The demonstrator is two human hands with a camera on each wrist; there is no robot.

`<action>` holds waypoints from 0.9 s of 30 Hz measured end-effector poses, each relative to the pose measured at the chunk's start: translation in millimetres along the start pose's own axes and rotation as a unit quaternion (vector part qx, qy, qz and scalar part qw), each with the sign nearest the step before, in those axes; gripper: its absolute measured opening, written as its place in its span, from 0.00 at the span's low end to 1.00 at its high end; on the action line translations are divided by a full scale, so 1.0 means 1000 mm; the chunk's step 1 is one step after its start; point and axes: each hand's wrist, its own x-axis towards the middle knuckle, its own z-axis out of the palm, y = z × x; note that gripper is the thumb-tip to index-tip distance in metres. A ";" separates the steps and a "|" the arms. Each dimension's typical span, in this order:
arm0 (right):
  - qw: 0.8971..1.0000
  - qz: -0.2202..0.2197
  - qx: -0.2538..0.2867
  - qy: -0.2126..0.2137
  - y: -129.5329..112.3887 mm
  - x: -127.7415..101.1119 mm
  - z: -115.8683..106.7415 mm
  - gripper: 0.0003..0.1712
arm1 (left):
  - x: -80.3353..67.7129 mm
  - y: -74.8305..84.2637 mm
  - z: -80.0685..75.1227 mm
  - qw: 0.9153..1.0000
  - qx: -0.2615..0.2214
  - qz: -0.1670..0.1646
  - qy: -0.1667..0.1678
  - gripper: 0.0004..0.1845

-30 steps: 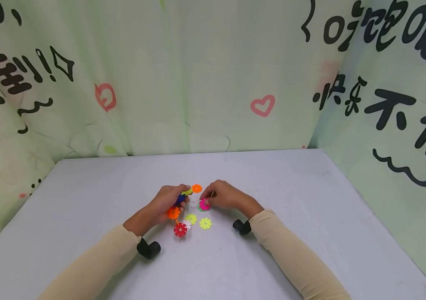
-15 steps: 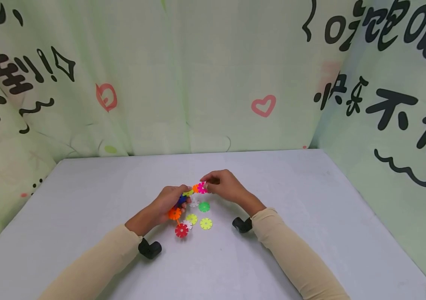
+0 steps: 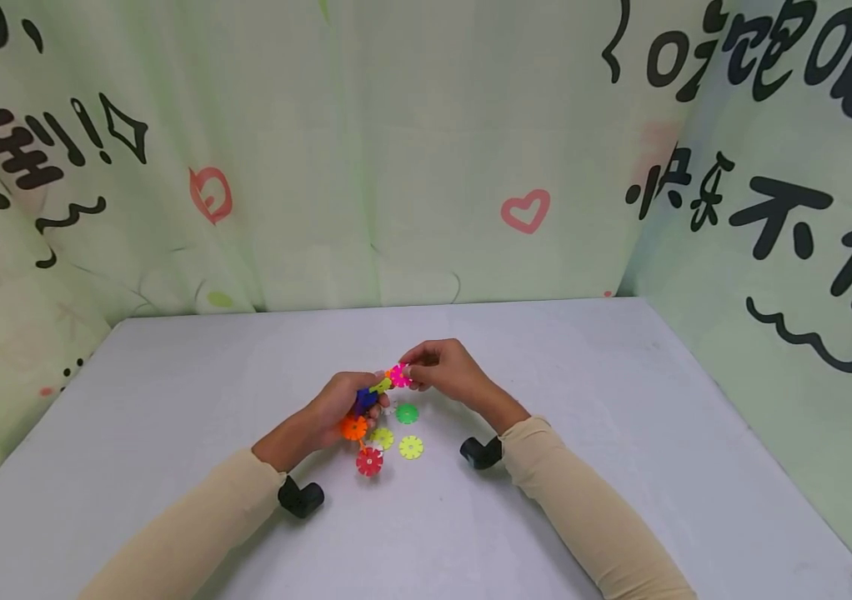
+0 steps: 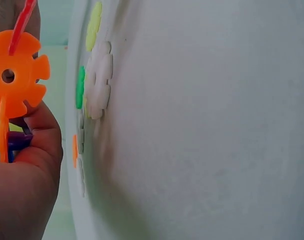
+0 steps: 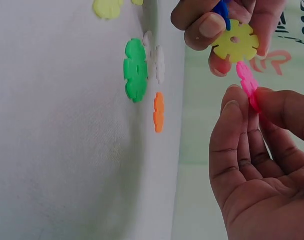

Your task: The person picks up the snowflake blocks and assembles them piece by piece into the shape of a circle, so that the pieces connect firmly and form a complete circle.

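- pale green printed curtains are hung round a grey table (image 3: 171, 433), on which loose snowflake discs are scattered: green disc (image 3: 407, 413), yellow disc (image 3: 411, 447), red disc (image 3: 369, 461).
- a joined cluster of discs (image 3: 366, 400) is gripped in the left hand (image 3: 336, 404), raised just above the table.
- a pink disc (image 3: 399, 376) is pinched by the right hand (image 3: 444, 371) and held against the cluster's yellow-green disc (image 5: 235, 41).
- slots could be misaligned, it is judged; the pink disc might then slip and drop among the loose discs.
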 end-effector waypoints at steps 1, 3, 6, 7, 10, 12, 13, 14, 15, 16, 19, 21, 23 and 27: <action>1.000 0.001 0.002 0.000 0.000 0.000 0.000 0.07 | 0.000 0.000 0.000 1.000 0.008 0.002 -0.002 0.23; 1.000 0.005 0.006 0.000 0.001 0.000 0.001 0.06 | 0.000 -0.001 0.001 1.000 0.024 0.008 0.001 0.23; 1.000 0.010 0.007 -0.003 0.003 0.001 0.002 0.07 | -0.001 -0.002 0.001 0.999 0.038 0.014 0.010 0.22; 1.000 0.010 0.005 -0.006 0.003 0.001 0.003 0.08 | 0.000 -0.002 0.001 0.999 0.038 0.014 0.014 0.22; 1.000 0.014 -0.004 -0.015 0.004 0.001 0.004 0.09 | 0.001 -0.003 0.001 0.999 0.044 0.022 0.024 0.23; 0.999 0.018 -0.012 -0.024 0.004 0.000 0.005 0.10 | 0.002 -0.003 0.001 0.998 0.045 0.024 0.033 0.22; 0.999 0.021 -0.014 -0.029 0.004 0.000 0.005 0.11 | 0.002 -0.003 0.001 0.998 0.047 0.026 0.037 0.22; 0.999 0.022 -0.016 -0.034 0.005 -0.001 0.004 0.12 | 0.003 -0.004 0.001 0.998 0.046 0.026 0.042 0.22; 0.999 0.022 -0.017 -0.039 0.005 -0.001 0.004 0.13 | 0.003 -0.004 0.001 0.998 0.042 0.025 0.045 0.22; 0.999 0.021 -0.017 -0.045 0.006 -0.001 0.005 0.13 | 0.003 -0.004 0.001 0.998 0.037 0.023 0.048 0.21; 0.998 0.011 -0.007 -0.055 0.008 -0.002 0.006 0.15 | 0.004 -0.005 0.000 0.998 0.033 0.021 0.041 0.21; 0.998 0.008 -0.001 -0.055 0.009 -0.002 0.007 0.14 | 0.005 -0.007 -0.002 0.999 0.021 0.017 0.028 0.21; 0.998 0.016 0.011 -0.060 0.006 -0.004 0.009 0.15 | 0.006 -0.008 -0.004 1.000 0.011 0.016 0.014 0.22; 0.997 0.036 0.019 -0.067 0.004 -0.003 0.011 0.15 | 0.007 -0.010 -0.008 1.000 0.001 0.015 -0.004 0.24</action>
